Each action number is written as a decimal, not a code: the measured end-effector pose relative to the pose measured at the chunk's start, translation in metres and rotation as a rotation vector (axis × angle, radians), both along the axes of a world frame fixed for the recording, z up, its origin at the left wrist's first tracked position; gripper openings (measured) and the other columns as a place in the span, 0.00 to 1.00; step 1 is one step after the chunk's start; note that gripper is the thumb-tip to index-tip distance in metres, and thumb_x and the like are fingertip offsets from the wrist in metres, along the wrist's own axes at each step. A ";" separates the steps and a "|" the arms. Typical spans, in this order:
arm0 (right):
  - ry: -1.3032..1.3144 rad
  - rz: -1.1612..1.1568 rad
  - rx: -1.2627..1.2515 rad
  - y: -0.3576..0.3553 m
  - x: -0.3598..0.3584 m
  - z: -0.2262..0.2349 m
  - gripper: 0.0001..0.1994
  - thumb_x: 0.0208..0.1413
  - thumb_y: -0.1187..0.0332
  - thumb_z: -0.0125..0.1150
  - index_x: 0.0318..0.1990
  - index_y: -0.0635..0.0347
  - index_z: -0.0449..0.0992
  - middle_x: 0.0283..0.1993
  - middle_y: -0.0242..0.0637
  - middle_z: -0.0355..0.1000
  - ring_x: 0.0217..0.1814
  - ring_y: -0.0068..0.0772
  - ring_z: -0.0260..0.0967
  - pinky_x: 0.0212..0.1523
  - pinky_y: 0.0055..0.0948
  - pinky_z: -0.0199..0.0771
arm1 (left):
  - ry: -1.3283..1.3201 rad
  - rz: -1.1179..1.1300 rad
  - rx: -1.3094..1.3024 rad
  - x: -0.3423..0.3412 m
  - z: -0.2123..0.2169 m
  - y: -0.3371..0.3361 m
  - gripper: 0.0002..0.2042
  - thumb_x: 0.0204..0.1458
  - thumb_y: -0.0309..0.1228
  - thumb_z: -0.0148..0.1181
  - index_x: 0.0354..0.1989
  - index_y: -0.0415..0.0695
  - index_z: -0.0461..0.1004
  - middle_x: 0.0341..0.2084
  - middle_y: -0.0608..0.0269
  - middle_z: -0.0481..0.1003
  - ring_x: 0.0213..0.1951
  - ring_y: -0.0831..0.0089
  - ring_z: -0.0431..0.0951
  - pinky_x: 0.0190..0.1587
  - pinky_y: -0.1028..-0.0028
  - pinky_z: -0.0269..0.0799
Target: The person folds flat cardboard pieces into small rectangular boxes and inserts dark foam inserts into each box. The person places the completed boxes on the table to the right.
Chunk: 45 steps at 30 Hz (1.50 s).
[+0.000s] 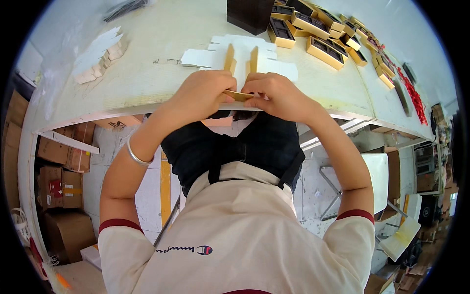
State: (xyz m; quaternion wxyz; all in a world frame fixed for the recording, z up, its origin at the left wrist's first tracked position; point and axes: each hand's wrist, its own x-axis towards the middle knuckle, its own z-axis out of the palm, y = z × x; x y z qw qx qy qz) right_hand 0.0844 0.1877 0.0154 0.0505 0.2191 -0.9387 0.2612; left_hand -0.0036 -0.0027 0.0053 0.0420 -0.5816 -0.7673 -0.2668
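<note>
Close to the table's front edge, a partly folded gold carton (238, 96) lies between my hands, its white inside facing up. Two of its gold side walls (229, 60) stand upright, running away from me. My left hand (205, 90) is closed on the left end of the near gold flap. The right end of that flap is pinched between the thumb and fingers of my right hand (276, 95). Flat white carton blanks (198, 58) are spread beneath and beyond the carton. My fingers hide part of the near corners.
A stack of white blanks (100, 56) sits at the left. Beyond the carton stands a dark brown box (249, 15). Several gold boxes with dark inserts (325, 51) are heaped at the far right, near red ribbons (411, 93). A white stool (379, 179) stands right, below the table.
</note>
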 end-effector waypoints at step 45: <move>-0.270 -0.164 -0.304 -0.001 -0.008 0.000 0.16 0.43 0.76 0.62 0.41 0.62 0.67 0.26 0.38 0.67 0.30 0.32 0.64 0.34 0.28 0.66 | -0.387 0.104 0.118 0.001 -0.012 0.007 0.08 0.41 0.30 0.66 0.27 0.40 0.75 0.18 0.60 0.73 0.21 0.72 0.71 0.27 0.74 0.65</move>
